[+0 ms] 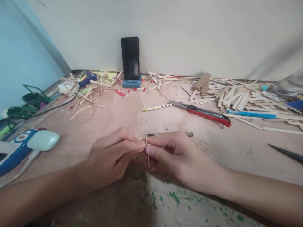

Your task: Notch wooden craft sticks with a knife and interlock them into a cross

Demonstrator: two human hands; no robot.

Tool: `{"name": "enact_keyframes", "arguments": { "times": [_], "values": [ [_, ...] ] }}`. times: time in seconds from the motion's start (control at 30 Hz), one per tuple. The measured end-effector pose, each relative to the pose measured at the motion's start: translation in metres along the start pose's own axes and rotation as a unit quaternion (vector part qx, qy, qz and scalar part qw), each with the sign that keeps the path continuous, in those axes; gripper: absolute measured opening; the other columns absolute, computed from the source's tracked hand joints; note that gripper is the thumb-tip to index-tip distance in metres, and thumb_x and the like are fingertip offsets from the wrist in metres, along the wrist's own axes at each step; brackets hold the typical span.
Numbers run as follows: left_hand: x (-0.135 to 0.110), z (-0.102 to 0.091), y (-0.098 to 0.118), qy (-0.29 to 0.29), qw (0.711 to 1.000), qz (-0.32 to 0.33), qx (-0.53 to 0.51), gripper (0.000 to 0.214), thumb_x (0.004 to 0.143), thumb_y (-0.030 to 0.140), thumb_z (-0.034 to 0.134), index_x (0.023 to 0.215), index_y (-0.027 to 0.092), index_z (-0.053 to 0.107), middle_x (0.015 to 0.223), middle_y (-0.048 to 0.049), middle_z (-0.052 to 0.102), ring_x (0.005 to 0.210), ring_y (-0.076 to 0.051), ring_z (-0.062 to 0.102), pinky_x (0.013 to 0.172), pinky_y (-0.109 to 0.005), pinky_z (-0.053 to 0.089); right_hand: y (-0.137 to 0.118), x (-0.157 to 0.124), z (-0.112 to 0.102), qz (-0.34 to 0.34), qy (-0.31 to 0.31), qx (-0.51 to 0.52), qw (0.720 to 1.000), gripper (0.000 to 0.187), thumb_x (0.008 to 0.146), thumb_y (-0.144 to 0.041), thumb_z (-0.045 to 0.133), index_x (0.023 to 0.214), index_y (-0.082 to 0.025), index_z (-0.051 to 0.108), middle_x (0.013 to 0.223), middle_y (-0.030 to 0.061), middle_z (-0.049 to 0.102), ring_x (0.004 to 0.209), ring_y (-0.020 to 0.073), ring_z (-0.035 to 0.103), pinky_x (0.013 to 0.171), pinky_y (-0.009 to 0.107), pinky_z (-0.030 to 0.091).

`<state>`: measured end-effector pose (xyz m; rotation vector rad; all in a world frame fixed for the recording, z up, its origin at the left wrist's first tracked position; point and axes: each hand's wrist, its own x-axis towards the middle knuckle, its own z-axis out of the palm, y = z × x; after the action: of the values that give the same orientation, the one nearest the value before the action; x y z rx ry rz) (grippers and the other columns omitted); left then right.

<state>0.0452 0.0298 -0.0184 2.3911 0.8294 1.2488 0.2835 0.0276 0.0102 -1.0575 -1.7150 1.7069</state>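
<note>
My left hand (111, 154) and my right hand (177, 153) meet low over the middle of the table. A thin wooden stick (146, 135), seen edge-on and nearly upright, is pinched in my right hand between thumb and fingers. The fingers of my left hand are pressed together against the stick's left side. A small pale bit shows at those fingertips, but what they grip is hidden. Behind my right hand lies a slim tool with a dark tip (189, 134), partly covered. Farther back are a red and black utility knife (205, 116) with its blade out and a spotted pencil (157, 107).
A phone (130, 58) stands in a blue holder (131, 83) against the wall. Wooden craft sticks (236, 96) are heaped at the right, near a blue pen (251, 114) and a dark pointed blade (285, 152). At the left sit a blue and white device (21, 148) and scattered stick scraps (82, 108).
</note>
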Motion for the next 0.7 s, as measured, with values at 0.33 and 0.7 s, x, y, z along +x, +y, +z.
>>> {"name": "enact_keyframes", "arguments": {
  "times": [0.33,0.7],
  "values": [
    [0.017,0.006,-0.004,0.063,0.944,-0.257,-0.199,0.005,0.095,0.023,0.091,0.094,0.025,0.087,0.088,0.0009,0.080,0.075,-0.012,0.076,0.069,-0.019,0.062,0.007,0.007,-0.017,-0.039,0.100,0.008,0.994,0.060,0.106,-0.072,0.069,0.077,-0.020,0.074,0.073,0.0042,0.069,0.070,0.0168,0.059,0.068,0.032,0.048],
    [0.016,0.012,-0.004,0.038,0.831,-0.398,-0.387,0.022,0.096,0.040,0.092,0.099,0.021,0.081,0.085,-0.0006,0.080,0.079,-0.013,0.079,0.075,-0.019,0.067,0.017,0.012,-0.010,-0.106,0.087,-0.105,0.985,0.016,0.107,-0.031,0.076,0.113,-0.025,0.090,0.110,0.0024,0.085,0.096,0.0165,0.077,0.083,0.027,0.057]
  ]
}}
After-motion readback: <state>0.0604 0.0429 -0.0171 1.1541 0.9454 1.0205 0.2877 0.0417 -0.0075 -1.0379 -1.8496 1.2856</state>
